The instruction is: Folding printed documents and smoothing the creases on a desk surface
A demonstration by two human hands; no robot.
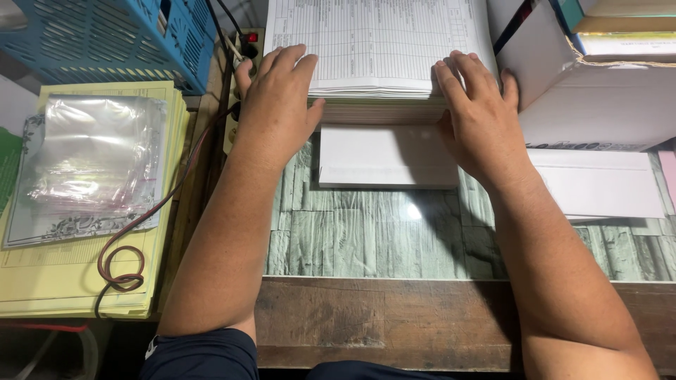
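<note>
We found the tabletop [394, 232] carrying one thick stack of printed forms [377, 49] at its far edge, squared between two hands. Left hand [276, 105] and right hand [479, 116] lay flat, fingers [465, 74] together on top, thumbs against the stack's near edge. We judged even pressure from both sides best. One white envelope [387, 156] lay just before it, one more [598, 184] rightward.

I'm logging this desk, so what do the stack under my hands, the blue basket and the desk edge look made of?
Stack of forms: matte white paper, ruled, many thin edges showing. Blue basket: likely moulded plastic lattice. Desk edge: worn wood, dull with visible grain.
</note>
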